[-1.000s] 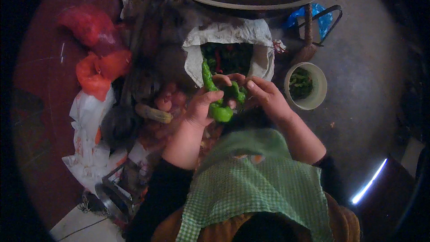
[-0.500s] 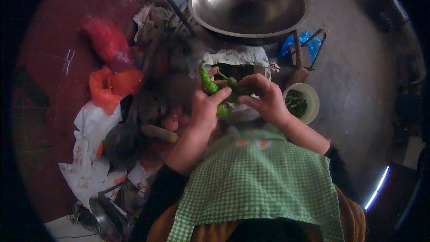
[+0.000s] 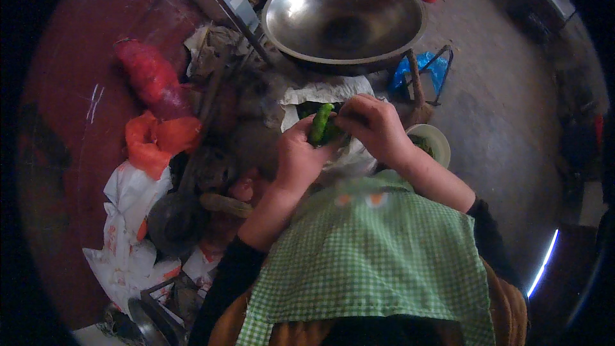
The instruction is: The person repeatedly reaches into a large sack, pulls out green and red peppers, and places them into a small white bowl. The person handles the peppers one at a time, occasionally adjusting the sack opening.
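Observation:
My left hand (image 3: 301,154) is closed around green peppers (image 3: 321,123), one of them standing up between thumb and fingers. Against the peppers' right side, my right hand (image 3: 378,129) has its thumb and fingertips pinched together; what lies between them is hidden. Beneath both hands sits an open whitish sack (image 3: 349,87), its rim folded back and its inside dark green. Partly behind my right forearm stands a pale bucket (image 3: 437,138) with green pieces in it. A green checked apron (image 3: 371,256) covers my lap.
A large metal wok (image 3: 343,16) stands just beyond the sack. To the left lie a red net bag (image 3: 150,77), an orange bag (image 3: 160,141) and white plastic bags (image 3: 128,218). A broom (image 3: 418,86) and a blue bag (image 3: 426,70) are at the right.
The peppers in my left hand have turned and bunched closer. My right hand has moved up and left over them. The view has shifted slightly, with the wok now lower.

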The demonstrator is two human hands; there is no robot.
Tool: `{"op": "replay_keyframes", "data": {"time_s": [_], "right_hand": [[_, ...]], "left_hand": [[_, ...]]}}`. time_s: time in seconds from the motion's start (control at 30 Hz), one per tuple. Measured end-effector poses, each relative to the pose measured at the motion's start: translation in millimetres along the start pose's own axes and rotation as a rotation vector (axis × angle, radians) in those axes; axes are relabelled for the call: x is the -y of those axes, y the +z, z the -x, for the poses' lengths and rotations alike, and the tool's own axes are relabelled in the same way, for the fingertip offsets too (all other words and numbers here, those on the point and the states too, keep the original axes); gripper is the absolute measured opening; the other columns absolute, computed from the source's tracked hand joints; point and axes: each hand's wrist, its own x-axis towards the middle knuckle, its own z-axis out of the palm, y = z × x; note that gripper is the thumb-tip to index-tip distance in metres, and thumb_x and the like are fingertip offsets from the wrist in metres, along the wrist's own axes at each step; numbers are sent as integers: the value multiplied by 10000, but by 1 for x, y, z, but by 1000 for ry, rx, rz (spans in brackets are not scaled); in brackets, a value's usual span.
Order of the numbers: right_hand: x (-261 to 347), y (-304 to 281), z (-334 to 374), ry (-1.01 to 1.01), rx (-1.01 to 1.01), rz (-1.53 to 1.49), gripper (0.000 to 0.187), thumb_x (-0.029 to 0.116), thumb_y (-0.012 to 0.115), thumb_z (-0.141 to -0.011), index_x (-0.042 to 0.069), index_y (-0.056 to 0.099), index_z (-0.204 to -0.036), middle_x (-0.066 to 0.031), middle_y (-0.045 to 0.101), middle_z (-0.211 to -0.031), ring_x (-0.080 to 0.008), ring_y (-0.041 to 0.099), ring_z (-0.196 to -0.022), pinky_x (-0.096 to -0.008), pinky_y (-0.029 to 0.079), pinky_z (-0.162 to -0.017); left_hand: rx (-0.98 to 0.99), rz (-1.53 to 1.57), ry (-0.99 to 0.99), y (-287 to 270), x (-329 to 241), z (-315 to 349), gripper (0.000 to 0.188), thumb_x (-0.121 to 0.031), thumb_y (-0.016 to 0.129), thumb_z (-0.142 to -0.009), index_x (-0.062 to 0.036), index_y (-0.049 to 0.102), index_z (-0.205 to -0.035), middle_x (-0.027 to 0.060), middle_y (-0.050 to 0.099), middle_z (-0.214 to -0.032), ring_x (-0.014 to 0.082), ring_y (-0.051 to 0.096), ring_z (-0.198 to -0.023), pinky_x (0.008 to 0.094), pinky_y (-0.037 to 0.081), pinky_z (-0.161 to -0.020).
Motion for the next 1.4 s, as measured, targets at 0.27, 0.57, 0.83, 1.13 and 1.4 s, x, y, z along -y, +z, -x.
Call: {"op": "replay_keyframes", "data": {"time_s": [0.27,0.57,0.83,1.13,1.4], "right_hand": [[-18,3,5,653,47,-1027,214,219,575,-954,46,571,-828,7,518,-678,-106,478,-581,-273,382,-522],[-56,-10,39,380,325,-82,217,183,654,-881,35,643,-1039,-47,627,-865,-128,571,-726,-278,473,-655],[-27,6,36,160,289,-484,391,286,672,-895,7,592,-1157,-98,648,-944,-145,599,-892,-317,495,-779],[-3,6,50,321,354,-674,224,227,565,-971,5,588,-952,5,531,-760,-77,461,-734,-273,420,-655],[-20,23,63,374,41,-294,214,167,575,-908,-16,585,-798,-102,537,-649,-172,495,-605,-340,424,-580]], "left_hand": [[40,-13,2,8,3,3,298,-96,789,-736,-46,686,-1011,22,700,-870,76,618,-790,266,508,-747],[-140,1094,-589,-17,35,-18,306,-278,713,-852,-105,578,-1064,24,583,-846,108,498,-645,270,444,-621],[17,1375,-703,-5,25,-19,429,-515,646,-853,-112,515,-914,5,451,-672,143,455,-641,274,411,-598],[194,1505,-439,12,29,-3,399,-485,609,-892,-113,543,-1020,22,506,-726,156,503,-698,297,465,-680],[-189,1252,-486,34,30,11,368,-390,608,-910,-127,547,-1161,32,573,-1027,169,562,-890,322,493,-787]]}}
